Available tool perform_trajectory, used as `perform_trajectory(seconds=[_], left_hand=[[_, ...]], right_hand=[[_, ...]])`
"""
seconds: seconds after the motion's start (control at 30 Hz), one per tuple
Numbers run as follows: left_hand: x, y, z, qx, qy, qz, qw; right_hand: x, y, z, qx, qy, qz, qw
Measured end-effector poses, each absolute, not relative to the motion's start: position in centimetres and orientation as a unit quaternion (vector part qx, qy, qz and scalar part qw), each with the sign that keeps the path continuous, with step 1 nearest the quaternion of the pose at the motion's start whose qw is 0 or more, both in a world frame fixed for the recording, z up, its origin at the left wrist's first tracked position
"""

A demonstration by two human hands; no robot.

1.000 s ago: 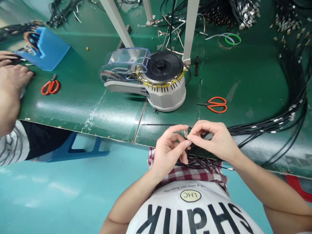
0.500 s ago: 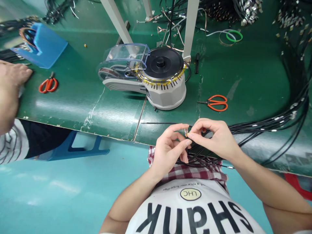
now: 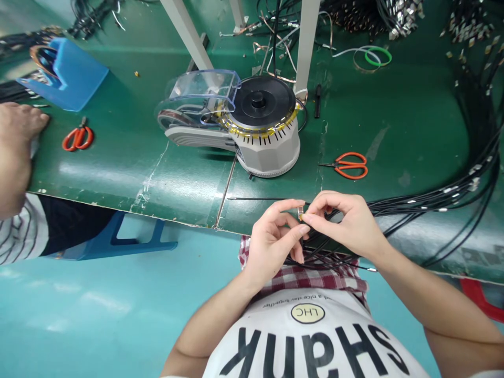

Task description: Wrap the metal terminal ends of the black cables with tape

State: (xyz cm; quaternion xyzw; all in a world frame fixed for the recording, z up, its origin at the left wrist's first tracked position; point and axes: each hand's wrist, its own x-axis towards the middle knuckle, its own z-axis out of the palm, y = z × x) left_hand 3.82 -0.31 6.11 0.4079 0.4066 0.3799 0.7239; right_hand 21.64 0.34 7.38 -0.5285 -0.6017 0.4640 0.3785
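Close to the table's front edge, both hands meet at a small silvery cable connector with a yellow bit at its lower end. My left hand curls around it from the left, index finger and thumb bent toward it. From the right, my right hand pinches thumb and index finger at the yellow bit, which looks like tape. Beneath the hands runs a bundle of black cables, reaching over the table to the right and partly over my lap. The fingertips hide some of the connector.
A round tape dispenser with yellow tape stands ahead. Orange-handled snips lie to its right; another pair lies left. A co-worker's hand rests near a blue holder. A black pen lies behind.
Both hands stay almost still at the connector. The view shifts very slightly, and the co-worker's hand at the left moves a little to the left.
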Motion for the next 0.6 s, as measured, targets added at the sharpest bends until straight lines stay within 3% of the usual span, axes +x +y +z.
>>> perform_trajectory(seconds=[0.6], left_hand=[[3.90, -0.27, 6.66, 0.370, 0.395, 0.389, 0.746]], right_hand=[[20.95, -0.07, 7.69, -0.562, -0.576, 0.490, 0.334]])
